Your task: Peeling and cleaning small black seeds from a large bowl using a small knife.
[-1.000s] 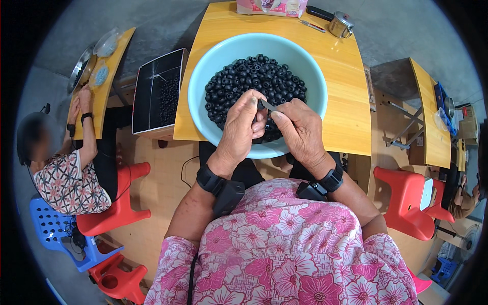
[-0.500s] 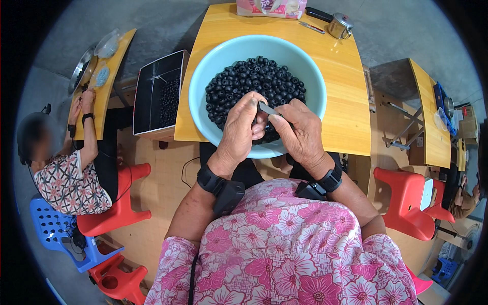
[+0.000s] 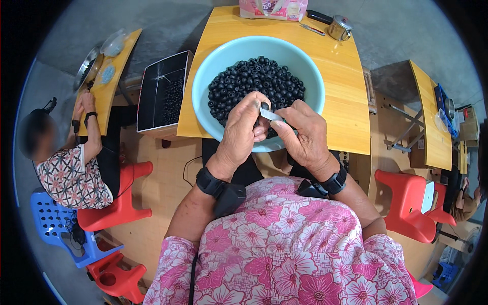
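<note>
A small, round, dark bead [image 3: 264,105] is pinched right now in the fingertips of the left hand [image 3: 242,124], up above the bowl, thumb and forefinger clamped on it and the other fingers curled beneath, presumably so that it is steadied from below. And there, from the other side, a short, flat, silvery metal blade [image 3: 271,116] is gripped firmly by the right hand [image 3: 306,133], thumb laid along it, likely for fine control; its tip is set right at the bead, though whether the surface is being cut cannot be told. Both hands are held close together, and directly under them a wide, round, pale-blue plastic bowl [image 3: 202,84] is placed, probably so that anything dropped is caught. Inside, a heap of glossy black beads [image 3: 256,81] is gathered, holes visible in many. The bowl is rested on a yellow wood-grain table [image 3: 348,109], its near rim overhanging the edge, so the work is brought close to the body. At the far side, a lidded, silvery metal mug [image 3: 340,28] and a pink printed package [image 3: 273,10] are kept out of the way, while just off the left edge a black-lined cardboard box [image 3: 153,99], partly filled with small dark pieces, is stationed.
</note>
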